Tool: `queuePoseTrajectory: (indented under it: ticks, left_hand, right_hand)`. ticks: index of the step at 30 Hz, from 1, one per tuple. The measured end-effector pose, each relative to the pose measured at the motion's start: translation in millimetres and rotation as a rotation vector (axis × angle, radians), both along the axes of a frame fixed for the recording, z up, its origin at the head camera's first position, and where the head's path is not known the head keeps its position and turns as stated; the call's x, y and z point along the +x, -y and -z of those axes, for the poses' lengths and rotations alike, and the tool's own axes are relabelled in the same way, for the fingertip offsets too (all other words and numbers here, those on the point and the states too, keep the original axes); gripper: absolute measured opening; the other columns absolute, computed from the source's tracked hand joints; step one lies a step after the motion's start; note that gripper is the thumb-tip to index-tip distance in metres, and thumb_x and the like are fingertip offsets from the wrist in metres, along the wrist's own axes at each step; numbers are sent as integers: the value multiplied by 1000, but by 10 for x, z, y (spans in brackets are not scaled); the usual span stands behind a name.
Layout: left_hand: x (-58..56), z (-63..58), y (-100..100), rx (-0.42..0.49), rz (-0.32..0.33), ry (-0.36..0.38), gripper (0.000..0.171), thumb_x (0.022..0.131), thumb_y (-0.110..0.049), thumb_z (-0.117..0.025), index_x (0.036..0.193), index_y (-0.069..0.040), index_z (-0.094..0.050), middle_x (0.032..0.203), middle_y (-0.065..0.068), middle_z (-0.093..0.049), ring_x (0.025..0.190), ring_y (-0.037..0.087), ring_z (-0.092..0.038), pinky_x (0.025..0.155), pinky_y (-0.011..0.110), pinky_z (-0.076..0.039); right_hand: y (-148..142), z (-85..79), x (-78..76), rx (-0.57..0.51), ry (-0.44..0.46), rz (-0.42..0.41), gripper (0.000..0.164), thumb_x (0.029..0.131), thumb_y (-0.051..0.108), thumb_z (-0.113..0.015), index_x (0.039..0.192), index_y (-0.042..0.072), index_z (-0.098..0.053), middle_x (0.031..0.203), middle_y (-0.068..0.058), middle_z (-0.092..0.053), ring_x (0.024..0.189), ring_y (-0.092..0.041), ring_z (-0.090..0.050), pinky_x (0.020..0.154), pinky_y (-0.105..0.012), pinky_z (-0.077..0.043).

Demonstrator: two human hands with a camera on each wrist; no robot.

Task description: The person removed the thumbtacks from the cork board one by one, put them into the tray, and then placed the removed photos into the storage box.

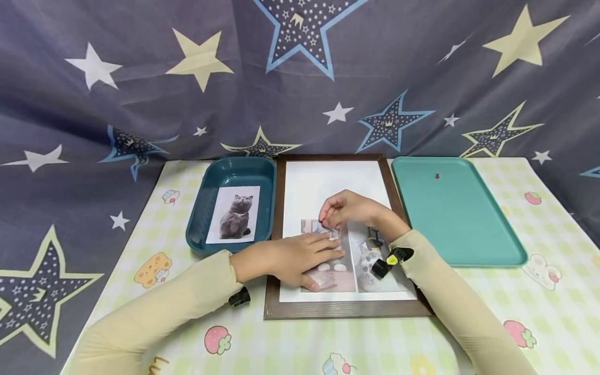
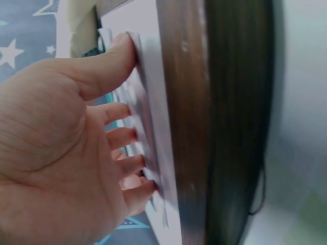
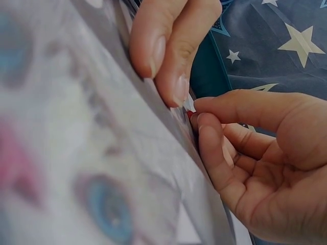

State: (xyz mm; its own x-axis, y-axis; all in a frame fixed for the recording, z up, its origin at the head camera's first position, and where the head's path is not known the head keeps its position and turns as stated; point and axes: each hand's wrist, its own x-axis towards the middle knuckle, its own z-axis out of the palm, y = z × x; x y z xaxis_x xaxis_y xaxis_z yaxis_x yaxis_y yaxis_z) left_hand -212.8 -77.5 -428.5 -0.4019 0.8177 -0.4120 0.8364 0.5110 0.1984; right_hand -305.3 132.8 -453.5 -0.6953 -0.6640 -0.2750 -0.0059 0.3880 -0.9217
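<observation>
A white board (image 1: 328, 182) in a brown wooden frame (image 1: 347, 311) lies on the table with two photos side by side on its lower part. My left hand (image 1: 304, 258) presses the left photo (image 1: 335, 282) with spread fingers. At that photo's upper edge, my right hand (image 1: 357, 209) pinches a small red push pin (image 3: 190, 115) between thumb and index finger; its tip is hidden. The right photo (image 1: 364, 263) shows a white cat and lies partly under my right wrist. In the left wrist view, the left fingertips (image 2: 127, 135) touch the photo surface.
Left of the frame stands a dark blue tray (image 1: 196, 229) holding a grey cat photo (image 1: 236, 216). To the right lies a green tray (image 1: 461, 219) with another red pin (image 1: 437, 176) on it. A checked cloth (image 1: 276, 344) covers the table; a starry curtain (image 1: 290, 109) hangs behind.
</observation>
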Motion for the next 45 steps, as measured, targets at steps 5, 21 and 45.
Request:
queuePoseTrajectory:
  ticks: [5, 21, 45]
  left_hand:
    - [-11, -26, -24, -18, -17, 9, 84, 99, -49, -61, 165, -21, -18, 173, 2, -11, 160, 23, -6, 131, 40, -10]
    - [-36, -89, -27, 24, -19, 58, 84, 97, -44, -67, 164, -18, -23, 172, 5, -15, 160, 26, -10, 131, 42, -14]
    - [16, -38, -1, 26, -57, 63, 83, 98, -44, -65, 165, -21, -20, 173, 0, -12, 161, 23, -4, 131, 43, -10]
  right_hand:
    - [3, -10, -15, 9, 1, -4, 18, 86, -6, -67, 103, -9, -68, 78, 2, -70, 69, -9, -61, 65, -21, -53]
    - [-10, -7, -38, 27, 16, 11, 19, 85, -5, -68, 104, -7, -69, 79, 2, -71, 70, -10, -61, 67, -22, -54]
    - [1, 18, -18, 20, 20, -2, 14, 87, -5, -67, 101, -4, -67, 78, 4, -69, 70, -8, -60, 66, -20, -52]
